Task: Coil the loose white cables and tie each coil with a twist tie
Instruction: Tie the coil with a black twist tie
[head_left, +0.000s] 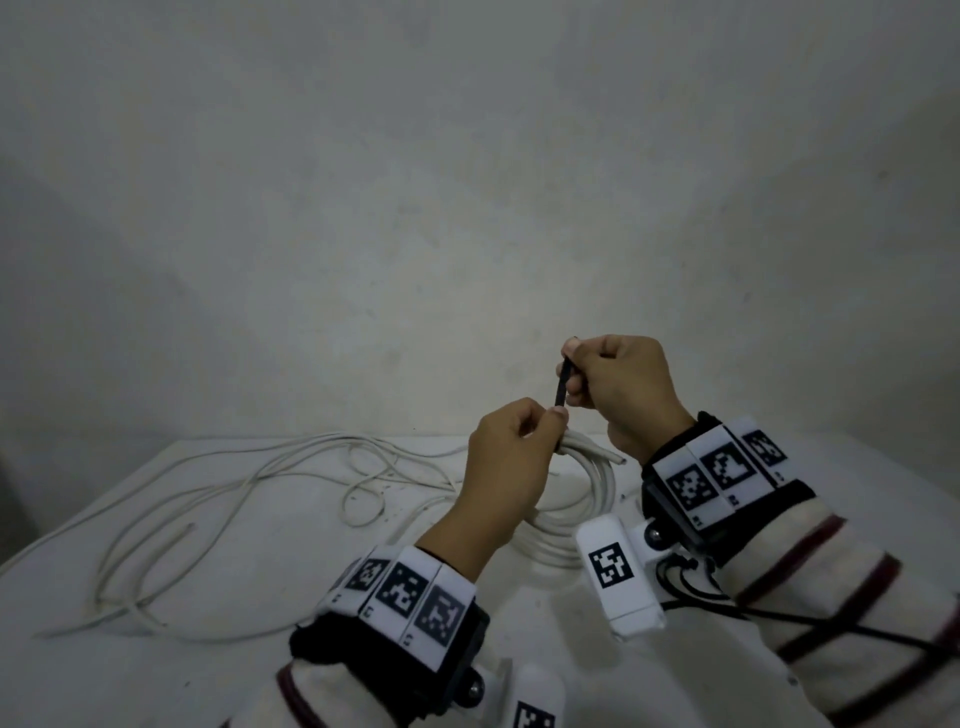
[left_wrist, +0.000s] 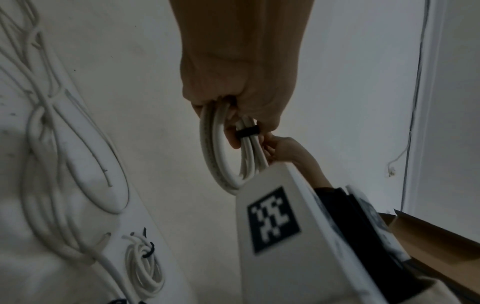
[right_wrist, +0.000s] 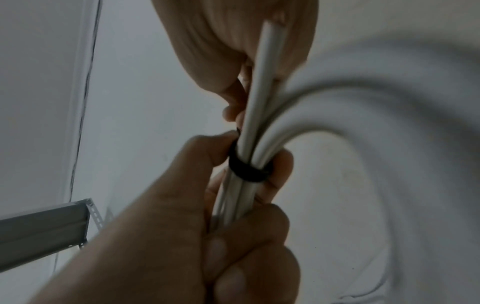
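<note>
A coil of white cable (head_left: 582, 525) hangs over the white table (head_left: 156, 675), and my left hand (head_left: 550, 421) grips its gathered strands. A black twist tie (head_left: 563, 384) runs up from the bundle, its upper end pinched by my right hand (head_left: 571, 364). In the left wrist view the tie (left_wrist: 248, 131) forms a band around the strands of the coil (left_wrist: 218, 148), just below my left hand (left_wrist: 241, 82). The right wrist view shows the tie (right_wrist: 249, 170) snug round the bundle (right_wrist: 259, 102), with my left hand's fingers (right_wrist: 221, 216) curled round it.
Loose white cables (head_left: 234, 493) sprawl over the table's left half. A smaller coil (left_wrist: 145, 267), bound with a black tie, lies on the table. A cardboard box (left_wrist: 428, 236) stands to the right, a grey metal shelf (right_wrist: 44, 226) to the left. A bare wall rises behind.
</note>
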